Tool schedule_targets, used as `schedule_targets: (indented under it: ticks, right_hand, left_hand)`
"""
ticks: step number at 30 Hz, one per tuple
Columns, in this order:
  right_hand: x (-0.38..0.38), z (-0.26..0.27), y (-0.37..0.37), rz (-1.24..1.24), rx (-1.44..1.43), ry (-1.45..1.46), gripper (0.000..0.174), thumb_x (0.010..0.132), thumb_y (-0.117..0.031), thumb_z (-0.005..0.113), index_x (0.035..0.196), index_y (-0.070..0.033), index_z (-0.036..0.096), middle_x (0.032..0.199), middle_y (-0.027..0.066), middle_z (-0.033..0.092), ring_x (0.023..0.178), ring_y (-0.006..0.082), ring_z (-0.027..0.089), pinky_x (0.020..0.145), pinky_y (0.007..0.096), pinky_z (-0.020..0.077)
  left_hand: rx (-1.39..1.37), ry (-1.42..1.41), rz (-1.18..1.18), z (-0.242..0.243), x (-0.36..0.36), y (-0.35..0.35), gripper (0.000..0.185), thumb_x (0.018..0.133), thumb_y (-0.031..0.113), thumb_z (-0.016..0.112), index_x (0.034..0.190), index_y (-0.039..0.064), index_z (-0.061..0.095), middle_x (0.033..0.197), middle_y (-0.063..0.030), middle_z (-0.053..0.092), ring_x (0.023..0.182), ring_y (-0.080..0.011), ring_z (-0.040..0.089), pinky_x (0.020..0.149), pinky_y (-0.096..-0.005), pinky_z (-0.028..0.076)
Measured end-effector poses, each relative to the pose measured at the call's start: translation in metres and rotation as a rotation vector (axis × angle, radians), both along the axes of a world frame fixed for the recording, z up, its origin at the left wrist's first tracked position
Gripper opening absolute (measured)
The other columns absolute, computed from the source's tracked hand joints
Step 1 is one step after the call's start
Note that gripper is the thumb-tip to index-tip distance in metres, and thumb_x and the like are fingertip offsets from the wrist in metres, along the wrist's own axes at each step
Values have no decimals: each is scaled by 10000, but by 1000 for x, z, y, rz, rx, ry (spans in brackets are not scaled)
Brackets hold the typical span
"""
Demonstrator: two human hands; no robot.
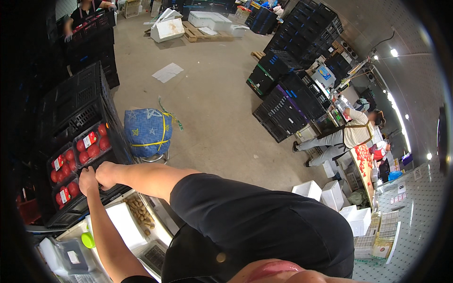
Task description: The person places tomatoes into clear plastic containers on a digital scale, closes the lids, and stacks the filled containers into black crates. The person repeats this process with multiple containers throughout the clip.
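My left hand (88, 181) and my right hand (106, 175) are close together at the near side of a black plastic crate (116, 159). Both have curled fingers; what lies between or under them is hidden. Inside the crate, beside my hands, sit clear plastic trays of red tomatoes: one at the upper right (93, 144), one at the left (63, 167) and one lower down (67, 194). Each bears a red and white label. My left forearm passes over a pale work surface with a white foam box lid (122, 226).
Brown, peanut-like pieces (139, 212), a lime-green lid (88, 240) and clear containers (74, 256) lie nearby. A blue star-patterned bundle (148, 132) sits on a metal stool. Stacked black crates (290, 102) and a co-worker (354, 132) stand at the right; another person (86, 10) is upper left.
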State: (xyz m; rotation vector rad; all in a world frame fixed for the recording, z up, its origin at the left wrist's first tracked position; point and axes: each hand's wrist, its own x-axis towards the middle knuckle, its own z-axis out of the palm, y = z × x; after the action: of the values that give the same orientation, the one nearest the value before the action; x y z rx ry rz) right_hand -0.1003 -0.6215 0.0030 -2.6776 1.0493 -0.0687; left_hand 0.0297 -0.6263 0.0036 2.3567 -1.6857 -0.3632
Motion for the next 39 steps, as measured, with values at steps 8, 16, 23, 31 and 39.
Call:
schedule_targets:
  ticks: [8,16,23,31,39]
  right_hand:
    - [0,1,1,4,-10,1,342,724,-380,715,837,-58,745,887,148,723,861,303,693,785,430,544]
    - [0,0,1,23,-38,-20,333,730,-365,711,829,-49,741,877,154,721,845,304,693,771,425,544]
    - [0,0,0,8,3,-15,348,733,-374,712,839,-43,739,886,155,720,857,306,692,776,425,544]
    - [-1,1,0,19,-6,-10,359,733,-398,719,837,-55,743,887,145,723,853,305,694,781,428,544]
    - [-1,2,2,-9,-21,-36,357,716,-395,726,821,-54,744,877,153,721,862,309,693,779,428,544]
  left_hand:
    - [-42,12,8,0,1,1,452,907,402,429,1030,52,687,1053,-213,679,996,-396,649,872,-488,502]
    - [-36,26,5,3,-2,4,434,908,398,440,1021,59,687,1041,-201,689,988,-379,658,871,-476,504]
    - [-33,-1,15,0,1,0,448,905,406,437,1037,58,686,1048,-196,688,986,-380,658,867,-470,505]
    - [-19,8,26,1,0,0,445,901,395,431,1044,56,682,1062,-205,682,995,-385,653,877,-475,504]
    - [-8,8,24,2,-2,2,450,903,401,417,1046,65,681,1077,-205,676,1017,-388,644,886,-484,495]
